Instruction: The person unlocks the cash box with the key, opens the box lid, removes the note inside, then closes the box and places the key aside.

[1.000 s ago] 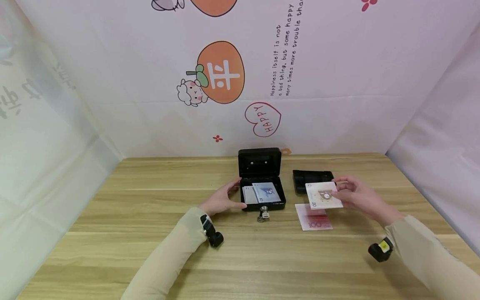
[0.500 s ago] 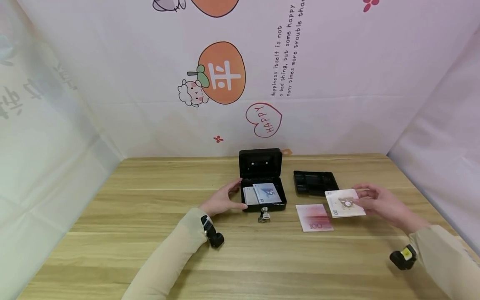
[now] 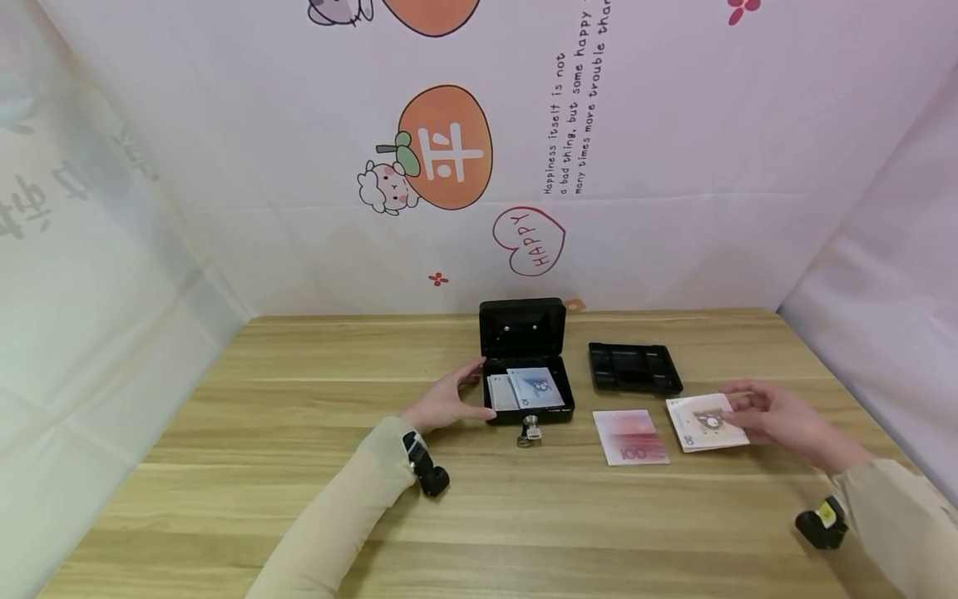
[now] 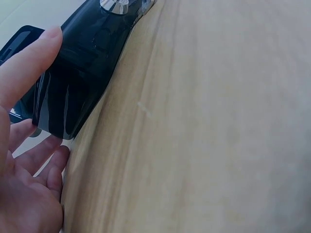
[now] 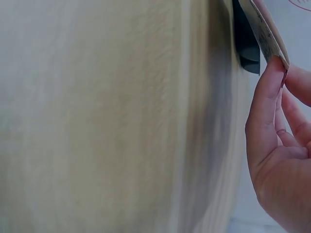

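Note:
An open black cash box (image 3: pixel 555 415) stands at the back of the table with its lid (image 3: pixel 521 333) raised. Blue and pale play banknotes (image 3: pixel 537 388) lie inside it. My left hand (image 3: pixel 441 403) grips the box's left side, thumb at the front corner and fingers behind. In the left wrist view the thumb (image 4: pixel 29 63) lies along the box's dark wall. Off to the right, my right hand (image 3: pixel 782 420) pinches a small stack of brownish banknotes marked 20 (image 3: pixel 696 420) between thumb and fingers, low over the table. Pink banknotes marked 100 (image 3: pixel 632 439) lie just left of it.
A black compartment tray (image 3: pixel 636 368) lies right of the cash box, behind the pink notes. Keys (image 3: pixel 531 429) hang from the lock at the box's front. A printed cloth backdrop (image 3: pixel 659 249) rises behind the wooden table (image 3: pixel 524 516).
My right hand has carried the 20 notes to the right and lower, away from above the tray and pink notes, which now show fully. The left hand has stayed on the cash box.

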Available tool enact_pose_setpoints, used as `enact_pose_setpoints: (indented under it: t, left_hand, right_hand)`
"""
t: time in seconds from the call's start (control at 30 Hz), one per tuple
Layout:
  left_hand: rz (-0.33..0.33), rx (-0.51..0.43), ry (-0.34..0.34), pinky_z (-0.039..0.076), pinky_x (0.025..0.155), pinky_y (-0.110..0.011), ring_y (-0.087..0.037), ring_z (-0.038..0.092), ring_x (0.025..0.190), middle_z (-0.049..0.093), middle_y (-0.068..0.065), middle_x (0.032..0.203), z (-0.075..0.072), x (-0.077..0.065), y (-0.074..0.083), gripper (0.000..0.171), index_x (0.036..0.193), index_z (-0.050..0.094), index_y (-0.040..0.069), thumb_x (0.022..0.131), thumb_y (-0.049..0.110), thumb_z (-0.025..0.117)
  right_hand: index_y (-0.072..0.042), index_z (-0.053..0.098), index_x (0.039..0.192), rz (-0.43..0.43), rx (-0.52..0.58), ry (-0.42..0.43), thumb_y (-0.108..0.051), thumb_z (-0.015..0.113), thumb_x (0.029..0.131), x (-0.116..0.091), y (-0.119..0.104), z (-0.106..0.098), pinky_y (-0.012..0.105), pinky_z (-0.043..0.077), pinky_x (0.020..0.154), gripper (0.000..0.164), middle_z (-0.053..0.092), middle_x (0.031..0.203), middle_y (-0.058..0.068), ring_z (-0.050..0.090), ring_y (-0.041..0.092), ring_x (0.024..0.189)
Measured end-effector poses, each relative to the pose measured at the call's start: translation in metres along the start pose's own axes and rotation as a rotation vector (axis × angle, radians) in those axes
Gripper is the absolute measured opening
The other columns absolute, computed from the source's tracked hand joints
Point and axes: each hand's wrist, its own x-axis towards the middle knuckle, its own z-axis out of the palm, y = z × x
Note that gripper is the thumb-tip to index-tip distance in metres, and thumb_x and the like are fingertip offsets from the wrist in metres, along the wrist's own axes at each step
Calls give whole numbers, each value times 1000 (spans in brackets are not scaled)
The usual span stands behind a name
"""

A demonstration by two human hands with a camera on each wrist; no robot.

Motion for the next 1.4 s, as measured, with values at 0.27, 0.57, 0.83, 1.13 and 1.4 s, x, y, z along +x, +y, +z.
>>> enact_pose_setpoints:
  t: [0.27,0.57,0.83,1.13,1.4]
  left_hand:
    - [-26,-11,-1,30,112,-44,-27,38,135,38,-11,149,0,2,1,92,151,24,18,78,23,79]
    - [-29,-6,3,31,111,-45,-28,38,134,39,-12,148,0,0,2,92,151,24,18,78,24,79]
    - [-32,-21,-2,30,111,-44,-27,38,134,39,-11,147,1,1,-1,92,151,25,18,77,24,79]
    - [-34,-13,4,30,112,-44,-27,38,134,41,-12,146,2,1,-1,92,151,25,18,77,24,80]
    - [-36,3,5,30,111,-44,-27,39,134,41,-12,146,1,0,0,92,151,25,18,77,26,80]
  right_hand:
    - [17,30,131,24,-6,-13,-7,63,89,3,8,-1,29,57,71,58,58,96,2,61,6,80]
    - [18,36,127,23,-82,-48,-3,61,88,5,6,4,30,57,65,51,59,96,10,60,10,75]
    - [15,40,126,30,-173,-33,-5,63,88,5,6,8,29,55,59,49,57,97,14,57,11,72]
    - [14,42,125,20,-226,-17,-7,64,88,6,6,9,28,54,59,48,56,94,12,54,11,72]
    - [13,45,122,-9,-244,-9,-9,67,86,6,7,9,25,52,59,48,57,97,14,53,8,72]
